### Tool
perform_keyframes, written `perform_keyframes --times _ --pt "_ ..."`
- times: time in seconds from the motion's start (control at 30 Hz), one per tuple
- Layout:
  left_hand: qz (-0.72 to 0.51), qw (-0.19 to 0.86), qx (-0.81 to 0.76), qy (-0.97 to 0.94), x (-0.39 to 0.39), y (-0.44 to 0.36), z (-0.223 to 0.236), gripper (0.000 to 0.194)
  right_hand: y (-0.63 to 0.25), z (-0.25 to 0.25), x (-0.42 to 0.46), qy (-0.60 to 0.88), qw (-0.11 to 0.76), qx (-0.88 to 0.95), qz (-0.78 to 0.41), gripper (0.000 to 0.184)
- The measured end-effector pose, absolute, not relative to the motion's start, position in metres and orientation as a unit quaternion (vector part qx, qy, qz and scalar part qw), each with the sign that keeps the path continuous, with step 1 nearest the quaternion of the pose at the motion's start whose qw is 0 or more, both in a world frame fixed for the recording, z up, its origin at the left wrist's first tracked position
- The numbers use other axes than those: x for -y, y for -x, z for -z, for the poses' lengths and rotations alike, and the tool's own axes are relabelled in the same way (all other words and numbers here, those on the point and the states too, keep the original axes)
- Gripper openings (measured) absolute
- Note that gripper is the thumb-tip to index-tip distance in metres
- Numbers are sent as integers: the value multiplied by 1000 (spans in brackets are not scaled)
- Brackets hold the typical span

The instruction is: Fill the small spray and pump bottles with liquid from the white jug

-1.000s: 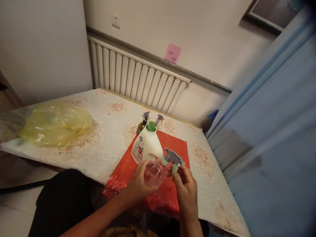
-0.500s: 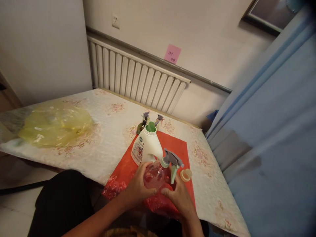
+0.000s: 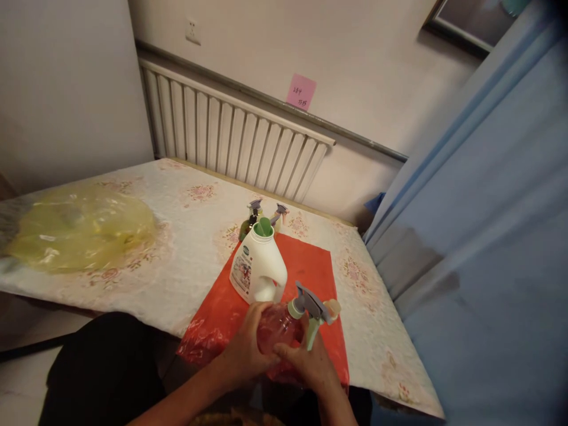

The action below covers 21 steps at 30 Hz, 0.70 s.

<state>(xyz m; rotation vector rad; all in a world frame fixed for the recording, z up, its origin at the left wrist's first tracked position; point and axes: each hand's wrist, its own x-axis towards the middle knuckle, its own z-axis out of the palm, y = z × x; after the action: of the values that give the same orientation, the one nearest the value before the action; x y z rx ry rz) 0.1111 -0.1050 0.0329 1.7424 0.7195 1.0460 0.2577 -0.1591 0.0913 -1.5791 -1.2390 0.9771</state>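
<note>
A clear spray bottle (image 3: pixel 277 326) with a grey and pale green trigger head is held between both hands, tilted with its head to the right. My left hand (image 3: pixel 249 343) wraps the bottle's left side. My right hand (image 3: pixel 308 360) grips it from the right, below the trigger, thumb across the front. Just beyond them, a white detergent jug (image 3: pixel 258 266) with a handle and a green spout in its uncapped mouth stands on a red plastic sheet (image 3: pixel 306 260). A pale yellowish cap (image 3: pixel 332 306) is partly hidden behind the spray head.
Behind the jug stand two more spray bottles, a dark green one (image 3: pixel 245 228) and a pale one (image 3: pixel 278 220). A yellow plastic bag (image 3: pixel 84 228) lies at the left of the flowered tablecloth (image 3: pixel 190 242). A blue curtain (image 3: pixel 452 266) hangs along the right; a radiator (image 3: pixel 226 133) is behind the table.
The spray bottle and my right hand have come slightly lower, away from the jug, and the spray head now overlaps the cap. My right thumb has moved onto the bottle's front. The view has shifted slightly.
</note>
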Motion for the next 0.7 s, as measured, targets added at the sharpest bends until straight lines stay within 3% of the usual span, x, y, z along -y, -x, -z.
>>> perform_keyframes --times 0.3,0.5,0.7 --pt "-404 507 -285 -706 106 -111 -37 74 -258 -95 162 645 440 492 -385 55" --pt "-356 572 -323 -665 98 -111 -25 94 -277 -98 156 656 455 492 -346 53" --pt "-272 580 -382 -666 98 -90 -20 53 -343 -101 127 707 476 483 -201 51"
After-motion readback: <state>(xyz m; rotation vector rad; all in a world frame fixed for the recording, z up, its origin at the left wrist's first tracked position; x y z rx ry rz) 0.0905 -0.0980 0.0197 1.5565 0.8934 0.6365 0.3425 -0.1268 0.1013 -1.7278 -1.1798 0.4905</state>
